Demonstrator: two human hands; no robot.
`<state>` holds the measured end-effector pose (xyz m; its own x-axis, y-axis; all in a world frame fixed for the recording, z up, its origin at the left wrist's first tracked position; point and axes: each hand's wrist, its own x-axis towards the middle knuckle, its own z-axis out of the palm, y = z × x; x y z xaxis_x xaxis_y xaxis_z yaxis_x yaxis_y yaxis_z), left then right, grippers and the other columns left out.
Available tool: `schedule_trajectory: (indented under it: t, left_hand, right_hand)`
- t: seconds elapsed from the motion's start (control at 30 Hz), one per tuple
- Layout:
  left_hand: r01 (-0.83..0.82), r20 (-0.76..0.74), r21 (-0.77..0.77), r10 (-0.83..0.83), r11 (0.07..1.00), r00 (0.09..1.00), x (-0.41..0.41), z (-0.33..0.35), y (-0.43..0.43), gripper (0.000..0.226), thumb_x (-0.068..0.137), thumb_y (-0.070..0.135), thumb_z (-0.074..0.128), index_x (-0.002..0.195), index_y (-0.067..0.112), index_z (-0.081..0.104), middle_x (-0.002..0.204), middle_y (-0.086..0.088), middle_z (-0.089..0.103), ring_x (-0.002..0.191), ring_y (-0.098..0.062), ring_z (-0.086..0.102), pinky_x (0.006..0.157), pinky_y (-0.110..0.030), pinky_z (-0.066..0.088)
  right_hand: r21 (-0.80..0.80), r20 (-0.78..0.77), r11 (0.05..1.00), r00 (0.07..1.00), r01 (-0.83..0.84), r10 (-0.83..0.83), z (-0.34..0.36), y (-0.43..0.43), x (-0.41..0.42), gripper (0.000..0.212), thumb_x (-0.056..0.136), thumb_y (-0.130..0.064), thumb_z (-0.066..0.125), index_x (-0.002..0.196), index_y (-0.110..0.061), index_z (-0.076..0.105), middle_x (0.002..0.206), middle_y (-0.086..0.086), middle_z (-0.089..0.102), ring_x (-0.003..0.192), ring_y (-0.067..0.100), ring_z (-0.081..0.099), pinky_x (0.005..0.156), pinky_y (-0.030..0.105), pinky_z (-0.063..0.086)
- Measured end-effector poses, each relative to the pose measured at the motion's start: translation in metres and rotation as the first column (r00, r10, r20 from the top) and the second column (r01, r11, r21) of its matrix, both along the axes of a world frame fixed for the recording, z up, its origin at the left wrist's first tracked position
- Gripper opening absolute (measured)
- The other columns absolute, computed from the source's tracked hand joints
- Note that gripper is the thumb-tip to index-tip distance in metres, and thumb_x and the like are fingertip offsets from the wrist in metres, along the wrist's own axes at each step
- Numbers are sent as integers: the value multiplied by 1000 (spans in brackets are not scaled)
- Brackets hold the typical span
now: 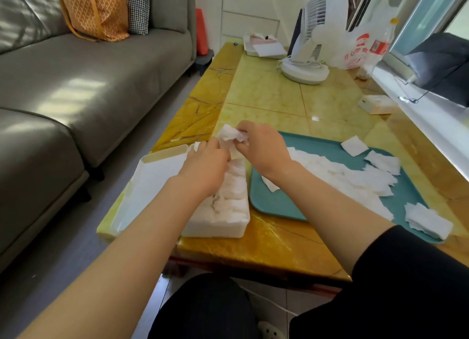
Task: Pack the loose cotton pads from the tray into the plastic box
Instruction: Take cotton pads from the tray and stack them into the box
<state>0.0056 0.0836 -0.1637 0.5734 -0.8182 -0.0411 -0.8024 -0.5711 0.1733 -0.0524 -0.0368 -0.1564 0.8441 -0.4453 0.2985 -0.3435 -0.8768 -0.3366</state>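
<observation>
- The right hand (261, 148) is in the middle of the frame. Its fingers are curled round a bunch of cotton pads (229, 134) and hold it up over the far end of the box.
- The left hand (205, 166) is just beside it, a bit lower and to the left. Its fingertips reach up and touch the bunch. I cannot tell if they pinch it or only touch it.
- The plastic box (215, 228) is white. It sits under the left hand, near the lower left edge of the table (266, 95).
- Its lid (152, 183) is open and lies to the left of the box.
- The box is almost full of packed pads (234, 186).
- The tray (276, 202) is blue-green. It lies just to the right of the box.
- Many loose pads (355, 178) lie in a white heap across the tray. A few lie apart near its far edge, and a small stack (429, 220) sits at its lower right corner.
- The table is yellow and shiny.
- A grey sofa (88, 84) fills the left side of the frame. An orange bag (96, 11) sits on it at the upper left.
- A white fan (309, 41) stands on the far end of the table, at the upper right.
</observation>
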Motion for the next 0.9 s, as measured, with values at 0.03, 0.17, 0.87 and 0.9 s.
schedule_trajectory:
  t: [0.03, 0.17, 0.87, 0.9]
  left_hand:
    - [-9, 0, 6, 9, 1000, 1000, -1, 1, -2, 29, 100, 13, 42, 129, 15, 44, 135, -9, 39, 123, -29, 36, 100, -42, 32]
    - [-49, -39, 40, 50, 998, 998, -7, 4, -7, 35, 96, -1, 33, 126, 17, 40, 128, -8, 47, 123, -29, 31, 101, -42, 25]
    - [-70, -71, -173, 58, 983, 996, -4, 6, 4, 33, 95, 15, 52, 125, 29, 60, 124, -5, 61, 117, -27, 53, 92, -36, 45]
    - [-80, -49, -167, 73, 983, 996, -4, 5, 3, 30, 95, 15, 53, 122, 26, 60, 121, -6, 61, 116, -28, 53, 89, -36, 44]
  right_hand:
    - [8, -16, 1000, 1000, 3, -3, 0, 1, -1, 19, 88, -16, 53, 105, -10, 59, 93, 12, 65, 87, 31, 58, 65, 35, 38]
    - [13, -137, 1000, 990, -21, 22, -8, 1, -1, 22, 90, -16, 52, 110, -9, 55, 101, 15, 64, 94, 33, 57, 68, 37, 40]
    - [-19, -689, 954, 695, -300, 204, 17, -10, 13, 27, 99, -28, 42, 121, -15, 51, 122, 7, 56, 121, 29, 38, 92, 38, 33]
    - [-12, -655, 955, 724, -295, 216, 18, -11, 11, 38, 99, -34, 42, 133, -16, 45, 129, 6, 54, 123, 28, 37, 96, 39, 33]
